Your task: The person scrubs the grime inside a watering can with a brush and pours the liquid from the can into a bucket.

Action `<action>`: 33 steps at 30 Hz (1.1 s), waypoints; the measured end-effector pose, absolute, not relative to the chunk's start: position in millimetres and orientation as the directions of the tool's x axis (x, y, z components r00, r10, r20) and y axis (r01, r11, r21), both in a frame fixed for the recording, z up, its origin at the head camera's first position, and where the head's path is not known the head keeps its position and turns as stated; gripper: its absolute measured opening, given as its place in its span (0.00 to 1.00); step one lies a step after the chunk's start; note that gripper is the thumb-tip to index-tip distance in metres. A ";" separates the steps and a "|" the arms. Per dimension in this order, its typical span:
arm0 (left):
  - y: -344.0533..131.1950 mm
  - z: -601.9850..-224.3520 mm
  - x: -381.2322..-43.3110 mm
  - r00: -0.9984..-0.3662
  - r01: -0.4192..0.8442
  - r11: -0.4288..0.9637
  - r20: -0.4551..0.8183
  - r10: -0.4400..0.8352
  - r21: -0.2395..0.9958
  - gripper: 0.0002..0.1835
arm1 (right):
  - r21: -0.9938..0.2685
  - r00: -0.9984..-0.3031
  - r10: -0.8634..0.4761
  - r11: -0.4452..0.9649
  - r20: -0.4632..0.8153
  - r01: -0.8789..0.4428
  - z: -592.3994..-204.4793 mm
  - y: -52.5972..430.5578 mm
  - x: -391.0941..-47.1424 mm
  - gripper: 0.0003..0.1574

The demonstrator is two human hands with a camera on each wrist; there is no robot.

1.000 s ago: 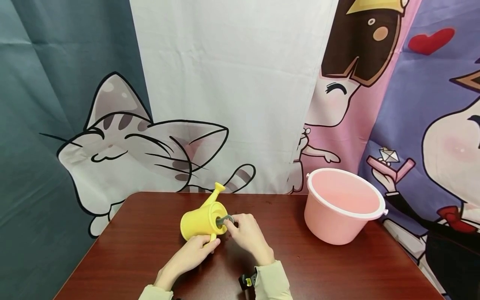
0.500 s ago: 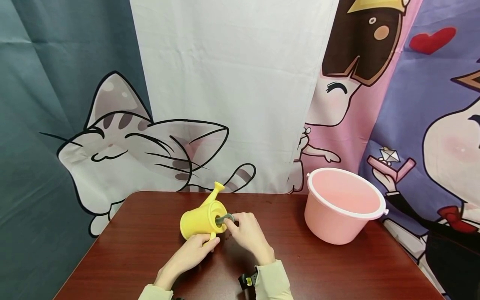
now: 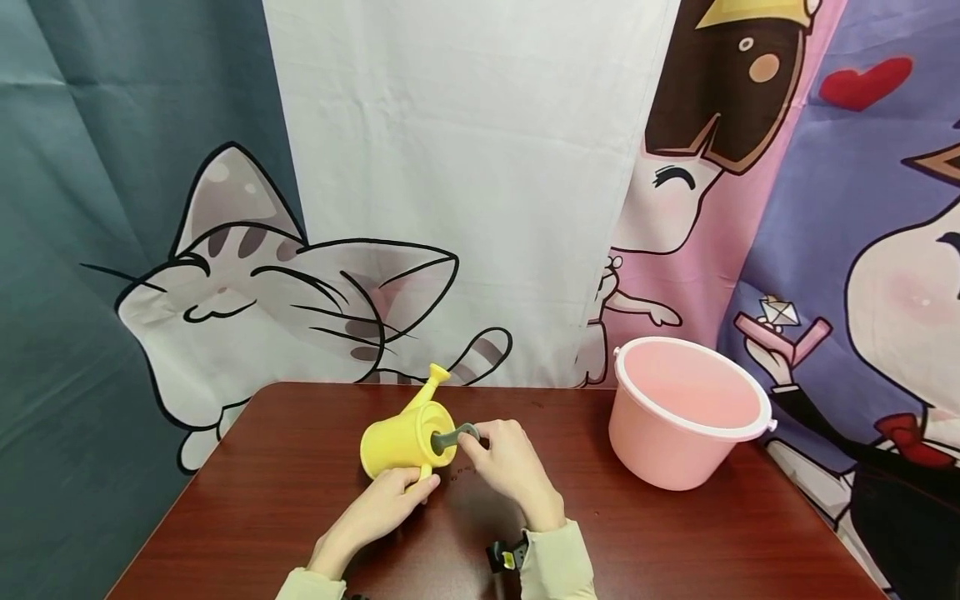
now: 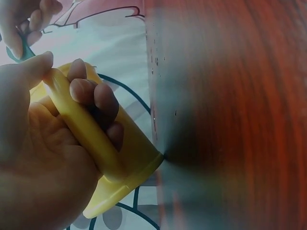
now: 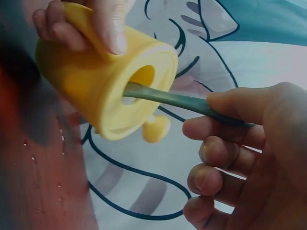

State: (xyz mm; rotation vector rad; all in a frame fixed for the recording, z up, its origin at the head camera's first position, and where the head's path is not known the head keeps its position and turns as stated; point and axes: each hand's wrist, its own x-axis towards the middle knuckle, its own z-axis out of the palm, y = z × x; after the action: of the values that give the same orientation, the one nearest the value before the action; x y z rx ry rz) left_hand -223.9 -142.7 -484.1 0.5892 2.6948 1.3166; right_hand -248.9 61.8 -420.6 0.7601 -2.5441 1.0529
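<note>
A yellow watering can [image 3: 393, 442] is tilted above the table, its round opening turned toward the right and its spout pointing up. My left hand [image 3: 375, 508] grips the can's handle [image 4: 79, 122], fingers curled round it. In my right hand [image 3: 517, 471], thumb and index finger pinch a slim grey-green handle [image 5: 177, 99]. That handle runs through the opening into the can; its far end is hidden inside, so its kind cannot be told. The other right fingers are loosely bent beside it in the right wrist view.
A pink bucket [image 3: 663, 450] with a white rim stands at the table's right side. Small drops [image 5: 61, 148] lie on the brown table [image 3: 255, 500]. A cartoon-printed cloth [image 3: 480, 183] hangs behind the table's back edge.
My right hand has shifted slightly to the right, and more of the grey-green handle now shows outside the can. The left hand and the watering can have stayed in place.
</note>
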 end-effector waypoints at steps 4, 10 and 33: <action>-142.8 -485.8 -223.6 -0.924 0.297 0.550 0.089 0.373 0.780 0.24 | -0.559 -0.816 -0.374 0.597 0.440 -0.575 -419.2 62.4 -248.1 0.21; -142.2 -488.0 -222.6 -0.922 0.284 0.535 0.073 0.381 0.795 0.25 | -0.557 -0.823 -0.378 0.607 0.424 -0.566 -426.9 59.0 -249.1 0.20; -146.9 -482.0 -226.4 -0.922 0.298 0.560 0.082 0.378 0.773 0.23 | -0.584 -0.826 -0.362 0.586 0.432 -0.562 -442.0 50.4 -257.9 0.21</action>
State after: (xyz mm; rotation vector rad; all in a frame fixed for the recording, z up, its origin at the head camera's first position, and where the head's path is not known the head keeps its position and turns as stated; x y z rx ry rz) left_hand -226.4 -146.9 -482.0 0.5853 2.6913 1.3065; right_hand -257.9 50.4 -442.0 0.7603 -2.5513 1.0779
